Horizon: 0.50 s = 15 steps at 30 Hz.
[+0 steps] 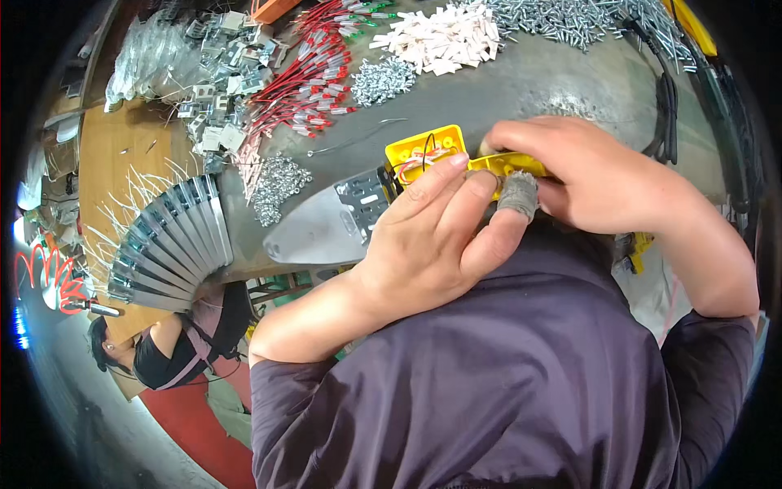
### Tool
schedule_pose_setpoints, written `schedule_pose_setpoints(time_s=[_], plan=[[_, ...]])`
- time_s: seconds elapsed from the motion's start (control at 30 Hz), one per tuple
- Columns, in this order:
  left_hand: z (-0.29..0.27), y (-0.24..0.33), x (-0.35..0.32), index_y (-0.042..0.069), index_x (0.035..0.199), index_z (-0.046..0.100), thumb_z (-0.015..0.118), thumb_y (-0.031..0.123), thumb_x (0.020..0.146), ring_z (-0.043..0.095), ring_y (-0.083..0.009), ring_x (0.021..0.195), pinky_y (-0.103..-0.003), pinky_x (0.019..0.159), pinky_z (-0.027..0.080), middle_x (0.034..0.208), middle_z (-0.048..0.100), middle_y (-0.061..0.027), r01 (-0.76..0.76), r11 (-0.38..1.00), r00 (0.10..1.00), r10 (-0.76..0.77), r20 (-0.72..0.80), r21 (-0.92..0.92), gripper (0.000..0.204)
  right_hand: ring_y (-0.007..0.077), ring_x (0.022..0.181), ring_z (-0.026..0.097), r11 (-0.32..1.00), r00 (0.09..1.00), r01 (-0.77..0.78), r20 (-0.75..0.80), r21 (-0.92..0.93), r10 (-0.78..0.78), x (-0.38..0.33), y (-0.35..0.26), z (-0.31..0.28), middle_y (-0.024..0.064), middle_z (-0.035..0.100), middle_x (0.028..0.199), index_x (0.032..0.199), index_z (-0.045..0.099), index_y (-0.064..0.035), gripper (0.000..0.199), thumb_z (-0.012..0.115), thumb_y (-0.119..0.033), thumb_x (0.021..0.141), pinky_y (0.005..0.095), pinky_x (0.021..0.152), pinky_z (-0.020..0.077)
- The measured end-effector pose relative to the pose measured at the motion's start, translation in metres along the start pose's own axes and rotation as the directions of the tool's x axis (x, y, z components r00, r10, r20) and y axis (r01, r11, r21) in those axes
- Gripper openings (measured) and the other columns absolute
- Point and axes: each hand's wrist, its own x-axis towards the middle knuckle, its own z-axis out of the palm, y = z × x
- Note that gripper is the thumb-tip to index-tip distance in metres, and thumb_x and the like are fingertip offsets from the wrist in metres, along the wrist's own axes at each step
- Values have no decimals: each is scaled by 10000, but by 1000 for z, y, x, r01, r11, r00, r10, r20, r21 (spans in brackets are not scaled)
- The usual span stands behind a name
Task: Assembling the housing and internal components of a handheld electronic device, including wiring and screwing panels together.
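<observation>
A yellow casing (397, 152) sat at the near edge of a cluttered bench (529, 90), with black and pale wires (432, 157) inside it. The person's left hand (440, 216) held it from the near side, fingers laid across it and the thumb bound in a grey wrap (518, 196). Just right of the casing, the right hand (582, 167) was curled around a yellow section (517, 160); whether this was one piece with the casing could not be seen.

Against the casing's left side lay a slotted black bracket (362, 200), and beyond that a grey plate (314, 228) with a rounded end. Farther left of the casing, similar plates (175, 244) stood fanned out, white leads trailing from them. Between this fan and the casing was a heap of small shiny fittings (279, 186).

On the far side of the casing were a pile of short silver screws (383, 80), white strips (444, 37) and, to the far right, long screws (562, 20). Red wires (314, 77) and square metal parts (220, 73) covered the bench to the casing's far left. Well apart from the casing, on the near left, a co-worker (175, 354) bent forward.
</observation>
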Motion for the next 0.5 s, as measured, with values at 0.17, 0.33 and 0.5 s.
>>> schedule_pose_setpoints(time_s=[0.17,0.33,0.5], plan=[[7,5,-4,150,1063,505,581,205,823,635,-217,881,-382,1019,417,1003,627,-68,-53,996,994,60,-90,77,258,379,941,556,979,948,140,-264,-150,-176,-12,4,13,161,578,953,963,529,-5,250,608,2,726,457,788,458],[8,11,-2,193,1049,513,591,207,827,627,-222,899,-382,966,431,1032,646,-42,-55,992,998,59,-32,115,236,373,906,546,969,928,159,-305,-190,-212,-9,16,18,155,560,906,913,526,10,201,596,-5,725,451,784,455],[5,15,1,267,1012,528,571,232,830,580,-215,946,-375,944,424,1058,656,21,-90,979,995,78,69,185,191,365,888,537,976,932,136,-312,-170,-184,-27,18,5,153,548,875,880,529,8,164,596,-8,731,446,772,456]])
